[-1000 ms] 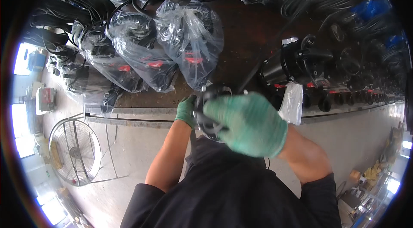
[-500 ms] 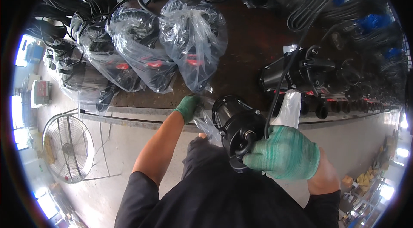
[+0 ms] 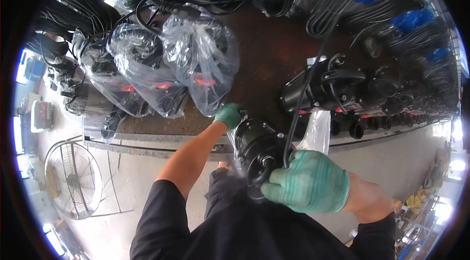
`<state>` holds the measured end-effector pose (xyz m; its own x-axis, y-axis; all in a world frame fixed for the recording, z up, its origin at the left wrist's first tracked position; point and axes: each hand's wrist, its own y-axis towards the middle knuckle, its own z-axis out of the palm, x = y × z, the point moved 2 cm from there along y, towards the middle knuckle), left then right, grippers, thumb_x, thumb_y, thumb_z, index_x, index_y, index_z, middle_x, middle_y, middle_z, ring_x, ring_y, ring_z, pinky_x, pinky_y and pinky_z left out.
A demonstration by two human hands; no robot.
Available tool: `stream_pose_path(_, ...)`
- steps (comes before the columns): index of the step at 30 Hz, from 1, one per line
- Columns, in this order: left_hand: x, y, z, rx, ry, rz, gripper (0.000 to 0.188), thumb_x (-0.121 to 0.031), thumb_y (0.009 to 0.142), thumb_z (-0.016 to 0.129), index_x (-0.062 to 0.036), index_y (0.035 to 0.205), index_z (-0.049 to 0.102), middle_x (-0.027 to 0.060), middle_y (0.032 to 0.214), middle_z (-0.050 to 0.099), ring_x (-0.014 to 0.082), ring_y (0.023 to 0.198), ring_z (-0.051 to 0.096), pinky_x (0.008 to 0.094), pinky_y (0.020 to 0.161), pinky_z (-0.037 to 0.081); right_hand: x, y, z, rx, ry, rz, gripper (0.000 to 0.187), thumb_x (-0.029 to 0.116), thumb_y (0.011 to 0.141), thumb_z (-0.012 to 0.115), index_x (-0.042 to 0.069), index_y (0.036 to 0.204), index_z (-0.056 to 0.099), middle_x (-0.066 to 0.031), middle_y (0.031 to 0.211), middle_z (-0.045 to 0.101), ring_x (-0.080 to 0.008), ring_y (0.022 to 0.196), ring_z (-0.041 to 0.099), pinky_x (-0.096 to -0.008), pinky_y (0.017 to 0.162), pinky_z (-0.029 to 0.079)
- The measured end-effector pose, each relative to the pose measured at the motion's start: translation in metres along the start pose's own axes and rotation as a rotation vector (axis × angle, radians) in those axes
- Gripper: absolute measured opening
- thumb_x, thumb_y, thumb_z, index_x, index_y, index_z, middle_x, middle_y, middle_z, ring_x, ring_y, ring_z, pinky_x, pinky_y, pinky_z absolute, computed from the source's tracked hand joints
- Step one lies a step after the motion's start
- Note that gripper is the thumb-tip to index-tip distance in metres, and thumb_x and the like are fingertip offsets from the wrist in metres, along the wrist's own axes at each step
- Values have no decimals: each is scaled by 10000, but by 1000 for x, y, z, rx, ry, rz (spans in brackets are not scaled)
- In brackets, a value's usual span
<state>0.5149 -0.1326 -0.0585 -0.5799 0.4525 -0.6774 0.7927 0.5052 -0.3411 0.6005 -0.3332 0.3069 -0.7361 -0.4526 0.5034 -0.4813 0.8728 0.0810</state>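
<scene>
Head view: a glossy black cylindrical pump [image 3: 257, 143] sits between the hands; the right hand [image 3: 308, 181], in ribbed green knit, has fingers clamped on its near end; the left hand's [image 3: 228, 115] finger closure cannot be told, thin clear plastic [image 3: 231, 139] just below.

You face blown-out bright panes [image 3: 18, 135] at the far left, while the worktop [image 3: 259, 47] looks dim. Glare streaks the clear bags [image 3: 203, 56], small glints dot the black casing [image 3: 255, 140], and fisheye distortion curves edges toward your blackened corners.
</scene>
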Motion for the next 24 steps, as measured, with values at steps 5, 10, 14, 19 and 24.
stream_pose_path(5, -45, 23, -12, 52, -461, 210, 346, -125, 904, 753, 26, 1213, 728, 125, 1149, 776, 183, 1030, 705, 338, 940, 559, 19, 10, -29, 3, -14, -63, 259, 115, 713, 742, 97, 971, 742, -12, 740, 652, -186, 562, 638, -338, 544, 510)
stream_pose_path(10, -121, -25, -64, 63, -560, 427, 296, -60, 917, 732, 27, 1200, 729, 125, 1114, 781, 181, 1007, 718, 330, 914, 571, 37, -1, -49, -165, -116, 5, 191, 115, 704, 756, 145, 892, 743, 2, 743, 636, -186, 552, 601, -341, 530, 476)
stream_pose_path(14, -139, -79, -124, -149, -811, 156, 137, -79, 935, 707, -4, 1044, 743, 67, 824, 736, 157, 777, 704, 288, 722, 565, 22, 5, -61, -314, -183, 47, 79, 159, 750, 759, 154, 819, 720, -11, 779, 656, -237, 599, 622, -361, 555, 499)
stream_pose_path(19, -155, -146, -183, -495, -646, 387, 210, -161, 1028, 653, 18, 1086, 748, 24, 822, 702, 102, 689, 640, 261, 579, 491, -13, 22, -43, -544, -23, 293, 137, 125, 735, 805, 87, 845, 733, -92, 807, 694, -339, 687, 682, -436, 607, 542)
stream_pose_path(24, -226, -130, -224, -362, -617, 391, 179, -127, 980, 664, 20, 1039, 749, 109, 905, 744, 130, 796, 676, 279, 706, 539, -29, 50, -39, -611, 101, 494, 169, 134, 786, 783, 41, 924, 757, -204, 817, 715, -399, 733, 698, -453, 662, 567)
